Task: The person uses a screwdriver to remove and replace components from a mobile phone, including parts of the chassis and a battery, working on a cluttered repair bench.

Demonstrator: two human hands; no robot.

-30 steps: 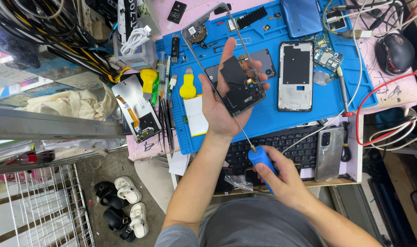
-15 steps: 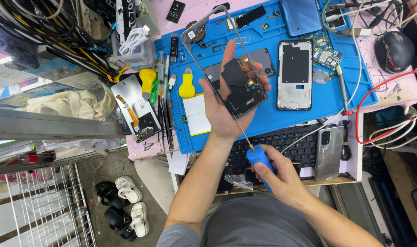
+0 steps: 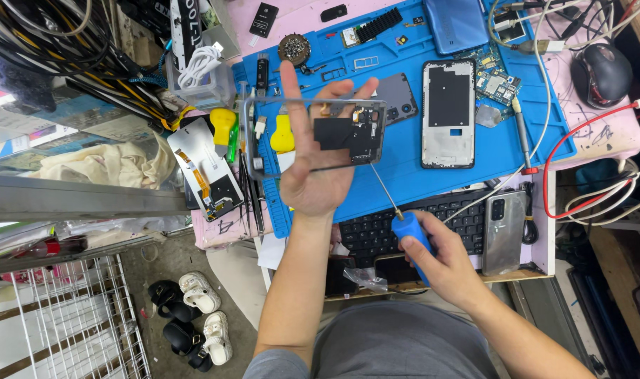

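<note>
Two hands engaged. Your left hand grips the phone frame above the blue mat, long axis crosswise. Your right hand is closed on the screwdriver; its tip touches the frame's lower right corner, up and left of that grip.

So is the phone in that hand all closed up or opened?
Opened. The phone frame in the left hand has no screen; bare black inner parts show, and the screwdriver tip touches its lower corner.
</note>
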